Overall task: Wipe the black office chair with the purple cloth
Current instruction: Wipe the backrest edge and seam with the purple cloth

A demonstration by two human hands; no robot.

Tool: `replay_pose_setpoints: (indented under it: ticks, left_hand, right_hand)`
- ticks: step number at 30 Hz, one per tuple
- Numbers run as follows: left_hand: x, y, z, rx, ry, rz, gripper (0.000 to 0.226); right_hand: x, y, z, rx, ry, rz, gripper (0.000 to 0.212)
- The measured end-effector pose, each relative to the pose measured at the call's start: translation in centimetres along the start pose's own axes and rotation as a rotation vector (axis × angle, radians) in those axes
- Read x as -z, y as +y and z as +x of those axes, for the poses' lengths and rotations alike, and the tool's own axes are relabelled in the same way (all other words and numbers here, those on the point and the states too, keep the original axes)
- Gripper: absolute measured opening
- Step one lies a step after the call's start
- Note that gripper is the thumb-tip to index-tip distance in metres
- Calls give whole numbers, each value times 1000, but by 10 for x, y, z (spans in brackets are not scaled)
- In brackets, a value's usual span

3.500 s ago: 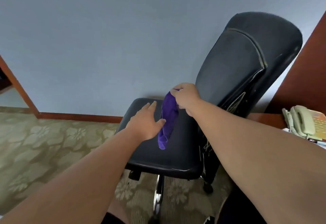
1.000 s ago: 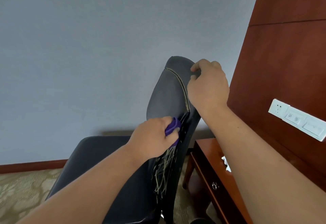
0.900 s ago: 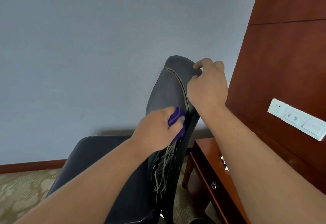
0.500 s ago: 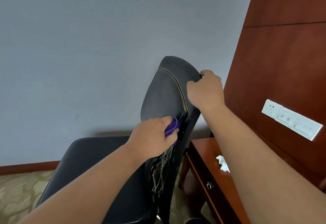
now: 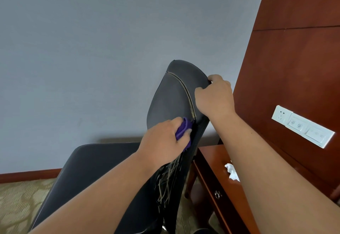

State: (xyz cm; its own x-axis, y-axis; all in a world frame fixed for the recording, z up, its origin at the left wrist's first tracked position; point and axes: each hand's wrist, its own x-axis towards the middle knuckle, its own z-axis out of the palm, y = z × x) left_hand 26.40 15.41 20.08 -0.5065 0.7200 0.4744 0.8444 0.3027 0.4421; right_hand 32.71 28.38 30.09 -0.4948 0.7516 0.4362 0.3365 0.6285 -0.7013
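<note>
The chair (image 5: 173,95) stands in mid-view, its backrest tilted and its seat (image 5: 95,163) low to the left. The left hand (image 5: 163,145) presses the cloth (image 5: 182,129) against the backrest's right edge, just below where the pale piped seam (image 5: 185,88) meets the side. Its fingers are curled round the bunched cloth, so only a purple fold shows between thumb and fingers. Beneath the cloth the covering is torn, and pale strands (image 5: 165,180) hang down the edge.

The right hand (image 5: 216,95) grips the backrest's upper right edge, with the thumb on the front face and the fingers wrapped over the rim, their tips out of sight behind it.

To the right stands a red-brown table (image 5: 211,160) with a metal drawer knob (image 5: 217,194) on its front. A crumpled white tissue (image 5: 232,172) lies on its top, partly hidden by the right forearm. Behind it rises a wood panel (image 5: 294,49) bearing a white socket-and-switch plate (image 5: 301,126); small marks show on the switches, too small to read. A grey wall (image 5: 92,40) fills the rest. Patterned carpet (image 5: 18,200) and a red-brown skirting (image 5: 27,174) lie at lower left.
</note>
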Motion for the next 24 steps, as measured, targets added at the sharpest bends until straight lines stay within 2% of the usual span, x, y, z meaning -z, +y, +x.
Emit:
replay_pose_setpoints:
  ticks: [5, 10, 15, 17, 20, 24]
  left_hand:
    - [-3, -9, -3, 17, -33, -33, 24]
    - [6, 0, 10, -8, 48, -41, 27]
    - [2, 8, 15, 20, 96, -146, 26]
    - [-3, 7, 11, 44, 64, -178, 26]
    - [-6, 1, 6, 39, -26, -105, 21]
    - [2, 4, 13, 53, -10, -125, 24]
  right_hand:
    - [0, -3, 1, 55, -14, -167, 36]
    - [1, -6, 1, 71, -54, -293, 33]
    - [3, -5, 1, 63, -75, -274, 39]
    - [5, -4, 0, 43, -95, -251, 45]
    - [7, -3, 0, 12, -145, -242, 55]
    - [7, -7, 0, 56, -167, -364, 58]
